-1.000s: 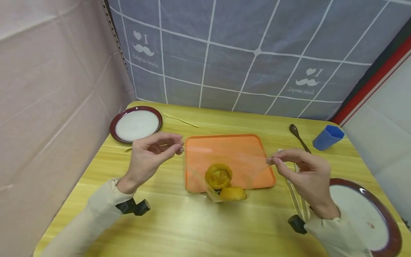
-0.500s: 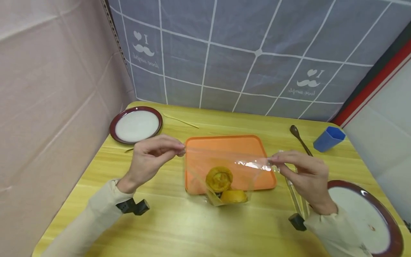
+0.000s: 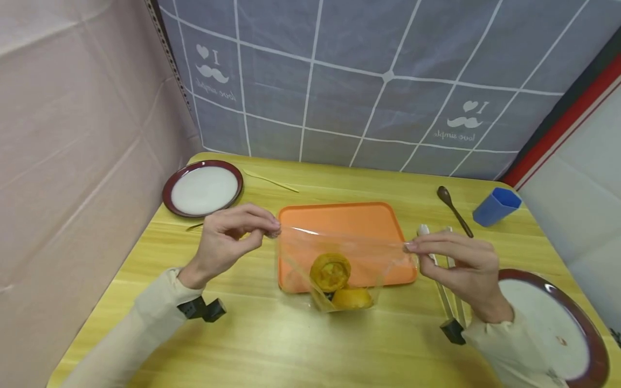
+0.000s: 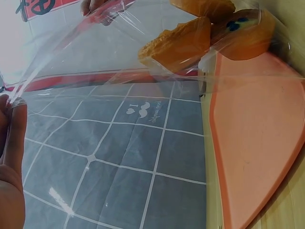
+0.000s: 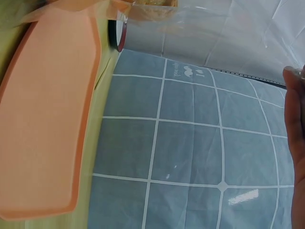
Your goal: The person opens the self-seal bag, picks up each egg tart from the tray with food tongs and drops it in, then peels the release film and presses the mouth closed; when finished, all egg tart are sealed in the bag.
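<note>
A clear plastic bag [image 3: 359,256] hangs stretched between my hands above the orange tray. In its bottom lie golden tart-like pastries, one a round tart [image 3: 330,272] and one a pastry seen side-on [image 3: 352,298]. The left wrist view shows another pastry [image 4: 243,36] with dark blue spots. My left hand [image 3: 230,237] pinches the bag's upper left corner between thumb and fingers. At the opposite upper corner, my right hand [image 3: 461,264] pinches the bag too. The orange tray [image 3: 339,215] lies flat on the table behind and below the bag.
A dark-rimmed plate [image 3: 206,188] sits at the back left, beside a thin gold utensil [image 3: 271,181]. Tongs [image 3: 443,296] lie under my right hand. A brown spoon [image 3: 453,210] and blue cup [image 3: 496,207] stand at the back right. Another dark-rimmed plate [image 3: 543,318] is at the right edge.
Both hands keep the bag's top edge spread. The bag's top edge and the pastries have sunk slightly. The glare on the bag has moved from near the right hand to near the left.
</note>
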A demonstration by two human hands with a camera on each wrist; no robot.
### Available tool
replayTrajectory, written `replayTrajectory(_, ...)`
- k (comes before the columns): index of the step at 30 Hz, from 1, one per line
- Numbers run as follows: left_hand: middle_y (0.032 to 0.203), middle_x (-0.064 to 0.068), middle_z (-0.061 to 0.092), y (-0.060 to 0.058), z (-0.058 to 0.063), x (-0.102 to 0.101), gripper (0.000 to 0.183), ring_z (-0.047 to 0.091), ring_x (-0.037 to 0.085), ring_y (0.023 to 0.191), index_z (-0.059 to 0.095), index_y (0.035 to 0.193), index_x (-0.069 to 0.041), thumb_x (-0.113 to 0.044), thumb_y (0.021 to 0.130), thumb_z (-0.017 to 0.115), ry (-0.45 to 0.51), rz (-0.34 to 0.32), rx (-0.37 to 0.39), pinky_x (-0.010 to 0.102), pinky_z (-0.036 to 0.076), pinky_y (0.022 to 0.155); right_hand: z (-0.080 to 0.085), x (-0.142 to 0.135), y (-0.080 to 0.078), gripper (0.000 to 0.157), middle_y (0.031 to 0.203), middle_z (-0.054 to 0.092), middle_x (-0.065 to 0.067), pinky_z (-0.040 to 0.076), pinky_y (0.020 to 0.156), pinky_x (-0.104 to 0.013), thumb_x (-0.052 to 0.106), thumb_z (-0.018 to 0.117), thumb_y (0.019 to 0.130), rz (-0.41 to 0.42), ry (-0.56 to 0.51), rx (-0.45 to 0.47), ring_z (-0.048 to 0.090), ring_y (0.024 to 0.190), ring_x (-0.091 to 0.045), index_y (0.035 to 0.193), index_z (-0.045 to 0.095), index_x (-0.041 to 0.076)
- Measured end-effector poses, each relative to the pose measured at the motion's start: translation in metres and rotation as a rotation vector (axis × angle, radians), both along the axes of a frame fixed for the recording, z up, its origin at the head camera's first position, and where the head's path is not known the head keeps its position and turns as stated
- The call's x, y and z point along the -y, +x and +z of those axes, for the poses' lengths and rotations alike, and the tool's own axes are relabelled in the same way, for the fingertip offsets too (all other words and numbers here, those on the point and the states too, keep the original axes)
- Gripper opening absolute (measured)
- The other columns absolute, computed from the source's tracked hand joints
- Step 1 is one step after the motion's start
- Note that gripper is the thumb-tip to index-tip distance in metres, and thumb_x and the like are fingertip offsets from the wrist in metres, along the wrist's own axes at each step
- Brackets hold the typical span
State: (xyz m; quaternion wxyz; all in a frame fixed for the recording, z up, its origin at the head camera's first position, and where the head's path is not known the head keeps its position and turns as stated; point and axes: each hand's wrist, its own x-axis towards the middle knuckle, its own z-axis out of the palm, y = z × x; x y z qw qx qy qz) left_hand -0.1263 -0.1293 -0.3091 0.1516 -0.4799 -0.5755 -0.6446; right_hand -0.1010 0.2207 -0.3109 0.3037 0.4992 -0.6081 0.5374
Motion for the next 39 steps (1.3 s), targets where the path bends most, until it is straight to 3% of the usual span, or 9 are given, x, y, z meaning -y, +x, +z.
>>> replayTrajectory(8, 0.089, 0.015, 0.065, -0.001, 0.0, -0.001, 0.03, 0.063, 0.021, 0.084, 0.066, 0.086, 0.01, 0.028, 0.063, 0.061, -0.009, 0.034, 0.01, 0.03, 0.057, 0.07, 0.001, 0.005, 0.0, 0.014, 0.082, 0.067, -0.021, 0.054, 0.078, -0.025, -0.012, 0.07, 0.065, 0.039, -0.039, 0.02, 0.065, 0.076, -0.025, 0.075, 0.063, -0.019)
replayTrajectory(12, 0.088, 0.015, 0.065, 0.0, -0.001, -0.003, 0.035, 0.063, 0.02, 0.084, 0.066, 0.085, 0.01, 0.033, 0.06, 0.058, 0.001, 0.037, 0.017, 0.03, 0.056, 0.072, 0.001, 0.003, 0.002, 0.016, 0.082, 0.067, -0.022, 0.055, 0.077, -0.024, -0.014, 0.07, 0.065, 0.043, -0.042, 0.051, 0.065, 0.076, -0.025, 0.076, 0.061, -0.022)
replayTrajectory(14, 0.088, 0.015, 0.065, 0.0, 0.0, -0.005, 0.035, 0.063, 0.02, 0.084, 0.066, 0.084, 0.01, 0.034, 0.06, 0.057, 0.005, 0.028, 0.012, 0.03, 0.056, 0.073, 0.004, 0.003, 0.005, 0.021, 0.083, 0.066, -0.021, 0.054, 0.076, -0.021, -0.012, 0.069, 0.066, 0.007, -0.001, 0.074, 0.065, 0.077, -0.022, 0.081, 0.058, -0.022)
replayTrajectory(17, 0.088, 0.014, 0.065, 0.002, 0.002, -0.009, 0.036, 0.063, 0.02, 0.084, 0.065, 0.084, 0.009, 0.034, 0.06, 0.056, 0.0, 0.019, -0.01, 0.031, 0.056, 0.074, 0.013, 0.009, 0.009, 0.03, 0.085, 0.066, -0.013, 0.051, 0.075, -0.015, 0.004, 0.072, 0.071, -0.178, 0.177, 0.057, 0.062, 0.077, -0.014, 0.091, 0.06, -0.014)
replayTrajectory(20, 0.088, 0.013, 0.066, 0.004, 0.007, -0.013, 0.036, 0.063, 0.019, 0.084, 0.066, 0.085, 0.007, 0.033, 0.061, 0.057, -0.015, 0.012, -0.038, 0.03, 0.056, 0.075, 0.028, 0.03, 0.011, 0.042, 0.093, 0.066, -0.004, 0.049, 0.075, -0.019, 0.029, 0.073, 0.072, -0.418, 0.457, -0.021, 0.059, 0.081, -0.01, 0.103, 0.063, 0.002)
replayTrajectory(24, 0.086, 0.012, 0.065, 0.008, 0.013, -0.017, 0.032, 0.062, 0.018, 0.084, 0.066, 0.084, 0.005, 0.028, 0.063, 0.06, -0.053, 0.029, -0.071, 0.028, 0.056, 0.074, 0.05, 0.076, 0.009, 0.046, 0.099, 0.063, 0.004, 0.05, 0.078, -0.03, 0.05, 0.063, 0.076, -0.537, 0.773, -0.085, 0.059, 0.088, -0.012, 0.107, 0.063, 0.017)
replayTrajectory(28, 0.085, 0.012, 0.065, 0.01, 0.016, -0.019, 0.03, 0.062, 0.017, 0.084, 0.066, 0.084, 0.004, 0.026, 0.063, 0.062, -0.08, 0.046, -0.091, 0.026, 0.056, 0.073, 0.064, 0.115, 0.003, 0.033, 0.086, 0.064, 0.012, 0.049, 0.068, -0.024, 0.052, 0.058, 0.079, -0.506, 0.929, -0.042, 0.057, 0.075, -0.006, 0.093, 0.067, 0.023)
replayTrajectory(32, 0.086, 0.012, 0.065, 0.011, 0.018, -0.02, 0.03, 0.062, 0.017, 0.084, 0.066, 0.085, 0.003, 0.025, 0.064, 0.062, -0.091, 0.037, -0.094, 0.027, 0.055, 0.072, 0.069, 0.131, -0.003, 0.019, 0.075, 0.063, 0.014, 0.044, 0.053, -0.013, 0.042, 0.063, 0.079, -0.45, 0.935, 0.022, 0.052, 0.06, 0.001, 0.083, 0.07, 0.024)
replayTrajectory(39, 0.088, 0.01, 0.066, 0.011, 0.019, -0.017, 0.032, 0.062, 0.017, 0.085, 0.066, 0.087, 0.002, 0.024, 0.065, 0.062, -0.092, 0.014, -0.098, 0.027, 0.056, 0.069, 0.073, 0.133, -0.01, 0.015, 0.07, 0.062, 0.012, 0.043, 0.051, -0.007, 0.033, 0.063, 0.081, -0.301, 0.93, 0.09, 0.051, 0.058, 0.003, 0.083, 0.071, 0.02)
